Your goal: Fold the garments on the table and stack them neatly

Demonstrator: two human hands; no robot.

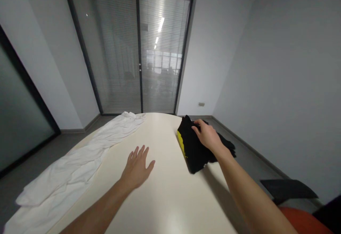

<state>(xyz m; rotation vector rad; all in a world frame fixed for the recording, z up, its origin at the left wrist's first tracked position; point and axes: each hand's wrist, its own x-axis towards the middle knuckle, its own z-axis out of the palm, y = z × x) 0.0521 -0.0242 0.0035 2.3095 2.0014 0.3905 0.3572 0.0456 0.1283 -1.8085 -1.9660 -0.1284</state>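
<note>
Black cloth (195, 152) is lying by the right edge of the surface (165, 188), likely handling soft, light and limp, its near corner offering an easy hold. The right hand (208, 135) is touching it; whether it is pinching, I cannot tell. Well apart, the left hand (136, 170) is holding nothing, fingers spread. White cloth (77, 166) is lining the left edge, no container showing.

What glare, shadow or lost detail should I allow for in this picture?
Head view: glare brightens the near tabletop; head view: a soft shadow lies beside the right forearm; head view: the black cloth is so dark that its folds barely show.
</note>
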